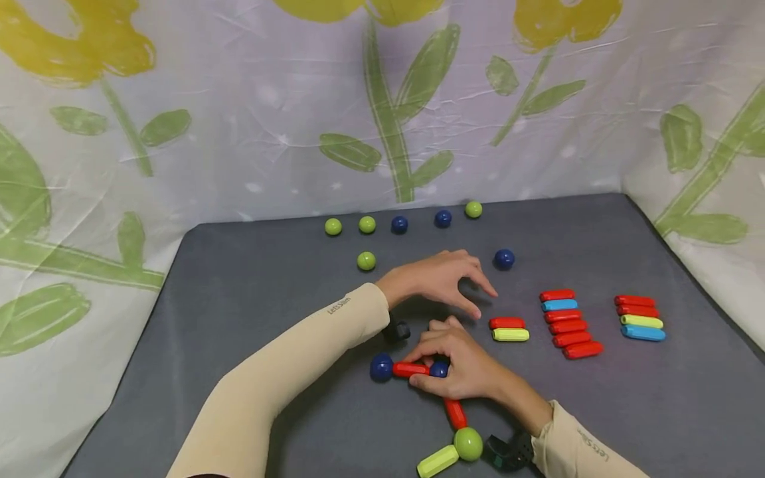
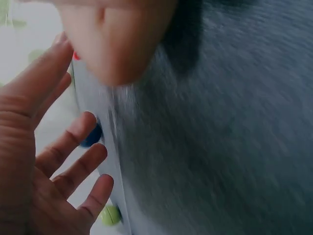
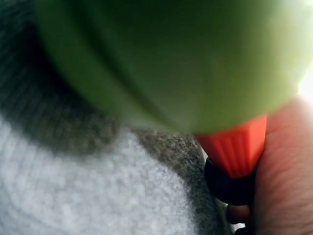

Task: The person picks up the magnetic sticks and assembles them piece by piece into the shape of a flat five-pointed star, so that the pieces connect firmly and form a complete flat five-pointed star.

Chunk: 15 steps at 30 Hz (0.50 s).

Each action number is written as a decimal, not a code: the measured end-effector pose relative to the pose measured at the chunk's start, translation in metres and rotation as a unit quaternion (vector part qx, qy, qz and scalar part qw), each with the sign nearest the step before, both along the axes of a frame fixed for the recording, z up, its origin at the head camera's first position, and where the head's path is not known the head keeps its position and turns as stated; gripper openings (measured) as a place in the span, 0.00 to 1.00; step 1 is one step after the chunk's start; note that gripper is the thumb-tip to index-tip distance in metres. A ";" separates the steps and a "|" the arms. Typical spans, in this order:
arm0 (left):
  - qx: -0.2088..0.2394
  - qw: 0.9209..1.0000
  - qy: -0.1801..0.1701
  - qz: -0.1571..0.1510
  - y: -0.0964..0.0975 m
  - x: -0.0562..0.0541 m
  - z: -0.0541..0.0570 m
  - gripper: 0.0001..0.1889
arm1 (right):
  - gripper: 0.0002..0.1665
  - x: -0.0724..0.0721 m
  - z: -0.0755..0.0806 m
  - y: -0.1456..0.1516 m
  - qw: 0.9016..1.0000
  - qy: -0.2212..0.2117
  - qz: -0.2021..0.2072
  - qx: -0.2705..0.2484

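A chain of toy rods and balls lies on the grey table. It runs from a blue ball (image 1: pixel 381 367) through a red rod (image 1: pixel 411 370) to a second blue ball (image 1: pixel 439 369), then a lower red rod (image 1: pixel 455 413), a green ball (image 1: pixel 468 443) and a yellow-green rod (image 1: pixel 437 461). My right hand (image 1: pixel 463 362) pinches the upper red rod between thumb and fingers, partly covering the second blue ball. In the right wrist view the green ball (image 3: pixel 171 68) looms large. My left hand (image 1: pixel 445 279) reaches over the table, fingers spread and holding nothing, nearest the loose red rod (image 1: pixel 507 323).
A loose yellow rod (image 1: pixel 510 334) lies beside that red one. Farther right are a column of red and blue rods (image 1: pixel 568 326) and a mixed group (image 1: pixel 641 320). Several green and blue balls (image 1: pixel 399 224) stand toward the back edge, with a blue ball (image 1: pixel 504 259) nearer.
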<state>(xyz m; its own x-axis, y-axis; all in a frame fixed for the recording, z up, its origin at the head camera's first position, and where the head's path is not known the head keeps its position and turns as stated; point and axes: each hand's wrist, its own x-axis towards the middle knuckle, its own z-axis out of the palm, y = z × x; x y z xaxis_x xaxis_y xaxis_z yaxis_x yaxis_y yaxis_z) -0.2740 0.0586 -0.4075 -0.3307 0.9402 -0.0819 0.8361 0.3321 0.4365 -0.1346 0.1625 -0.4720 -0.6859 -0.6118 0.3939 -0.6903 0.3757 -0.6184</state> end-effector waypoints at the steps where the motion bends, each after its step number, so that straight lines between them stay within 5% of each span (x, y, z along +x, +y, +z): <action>1: -0.004 1.000 0.003 -0.005 0.003 0.001 -0.001 0.26 | 0.10 0.000 0.000 -0.001 1.000 0.002 0.001 0.000; 6: -0.027 0.999 0.006 -0.023 0.016 0.007 -0.006 0.28 | 0.11 0.001 -0.001 -0.002 1.000 0.001 0.004 -0.001; 15: -0.014 1.000 0.005 0.006 0.021 0.012 -0.021 0.25 | 0.12 0.001 0.001 0.000 1.000 -0.020 -0.004 0.012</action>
